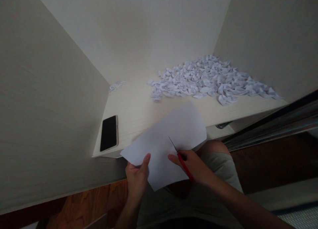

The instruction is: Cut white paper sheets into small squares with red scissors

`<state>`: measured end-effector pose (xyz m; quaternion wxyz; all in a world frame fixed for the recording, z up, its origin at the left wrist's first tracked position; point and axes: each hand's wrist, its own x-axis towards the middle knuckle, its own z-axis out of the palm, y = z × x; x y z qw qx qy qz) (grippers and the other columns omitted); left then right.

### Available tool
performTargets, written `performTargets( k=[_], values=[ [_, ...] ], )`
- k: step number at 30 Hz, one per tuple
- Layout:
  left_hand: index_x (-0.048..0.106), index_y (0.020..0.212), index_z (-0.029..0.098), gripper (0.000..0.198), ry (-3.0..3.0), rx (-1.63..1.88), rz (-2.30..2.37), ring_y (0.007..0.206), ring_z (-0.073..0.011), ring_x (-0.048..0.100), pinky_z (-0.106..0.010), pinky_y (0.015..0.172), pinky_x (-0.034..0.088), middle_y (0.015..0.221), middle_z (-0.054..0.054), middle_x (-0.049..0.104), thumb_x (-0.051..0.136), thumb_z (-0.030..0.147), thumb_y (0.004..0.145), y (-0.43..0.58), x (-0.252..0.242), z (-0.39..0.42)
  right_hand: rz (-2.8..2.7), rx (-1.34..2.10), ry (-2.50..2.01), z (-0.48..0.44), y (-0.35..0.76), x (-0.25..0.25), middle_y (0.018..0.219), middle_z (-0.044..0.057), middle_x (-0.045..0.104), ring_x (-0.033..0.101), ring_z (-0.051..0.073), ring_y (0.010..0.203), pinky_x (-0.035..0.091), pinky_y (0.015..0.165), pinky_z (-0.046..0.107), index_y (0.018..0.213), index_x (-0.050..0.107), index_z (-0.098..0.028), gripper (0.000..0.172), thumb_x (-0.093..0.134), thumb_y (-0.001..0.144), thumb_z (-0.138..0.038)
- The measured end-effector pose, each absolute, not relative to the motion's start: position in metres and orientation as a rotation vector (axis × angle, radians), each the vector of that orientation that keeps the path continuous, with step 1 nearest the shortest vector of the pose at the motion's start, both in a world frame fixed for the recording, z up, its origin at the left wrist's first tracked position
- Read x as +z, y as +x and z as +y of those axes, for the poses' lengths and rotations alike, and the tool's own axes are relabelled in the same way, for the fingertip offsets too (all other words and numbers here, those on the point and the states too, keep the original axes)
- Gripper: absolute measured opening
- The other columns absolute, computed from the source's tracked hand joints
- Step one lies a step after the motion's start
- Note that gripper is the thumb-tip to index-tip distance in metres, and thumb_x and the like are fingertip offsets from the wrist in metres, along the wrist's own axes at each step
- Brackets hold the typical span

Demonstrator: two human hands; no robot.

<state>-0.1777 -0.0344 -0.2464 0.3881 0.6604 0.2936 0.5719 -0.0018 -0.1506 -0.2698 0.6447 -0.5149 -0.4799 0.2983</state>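
My left hand [137, 174] pinches the lower left edge of a white sheet of paper [171, 136], thumb on top. My right hand [192, 166] grips red-handled scissors [181, 159], whose dark blades lie on the sheet and point up and to the left. The paper hangs over the front edge of a pale wooden desk [134, 113], above my lap.
A big heap of small folded white paper pieces [211, 78] covers the back right of the desk. A few more pieces [115, 86] lie at the back left. A black phone [108, 133] rests near the front left corner. Walls enclose the desk on three sides.
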Motion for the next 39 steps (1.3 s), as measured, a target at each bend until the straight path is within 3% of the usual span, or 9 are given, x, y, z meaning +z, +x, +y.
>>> performTargets(
  k=[4,13,26,34,39],
  values=[
    [0.072,0.106,0.008,0.050,1.705,1.496,0.807,0.092,-0.0274,0.075,-0.035,0.083,0.061,0.106,-0.017,0.077,0.084,0.043,0.073,-0.183,-0.232,-0.048,-1.132,0.643,-1.203,-0.150,-0.001,-0.269,0.083,0.013,0.075,0.066,0.025,0.073,0.047,0.062,0.032,0.084,0.076,-0.011,0.055,0.063,0.085,-0.064],
    [0.076,0.102,0.009,0.048,1.806,1.506,0.853,0.092,-0.0284,0.076,-0.036,0.084,0.061,0.105,-0.017,0.077,0.085,0.043,0.070,-0.193,-0.214,-0.058,-1.115,0.562,-1.240,-0.155,-0.009,-0.269,0.068,0.007,0.067,0.058,0.019,0.064,0.038,0.057,0.029,0.070,0.072,-0.013,0.060,0.060,0.083,-0.070],
    [0.074,0.105,0.008,0.056,1.818,1.521,0.809,0.087,-0.0287,0.075,-0.037,0.078,0.062,0.104,-0.018,0.077,0.086,0.047,0.067,-0.194,-0.192,-0.058,-1.125,0.455,-1.223,-0.153,-0.011,-0.255,0.055,-0.001,0.042,0.038,0.012,0.055,0.028,0.054,0.028,0.055,0.056,-0.016,0.059,0.061,0.082,-0.068],
    [0.072,0.111,0.008,0.060,1.865,1.548,0.669,0.096,-0.0304,0.074,-0.042,0.087,0.060,0.103,-0.018,0.077,0.087,0.045,0.067,-0.190,-0.163,-0.053,-1.173,0.452,-1.196,-0.154,-0.008,-0.232,0.060,0.002,0.053,0.047,0.015,0.060,0.030,0.054,0.027,0.063,0.064,-0.015,0.053,0.066,0.081,-0.064],
    [0.073,0.106,0.008,0.053,1.914,1.490,0.629,0.093,-0.0282,0.074,-0.038,0.084,0.060,0.103,-0.016,0.077,0.087,0.043,0.069,-0.193,-0.149,-0.056,-1.179,0.478,-1.112,-0.156,-0.012,-0.224,0.067,0.004,0.061,0.051,0.016,0.062,0.034,0.056,0.027,0.070,0.065,-0.015,0.053,0.064,0.082,-0.067]
  ],
)
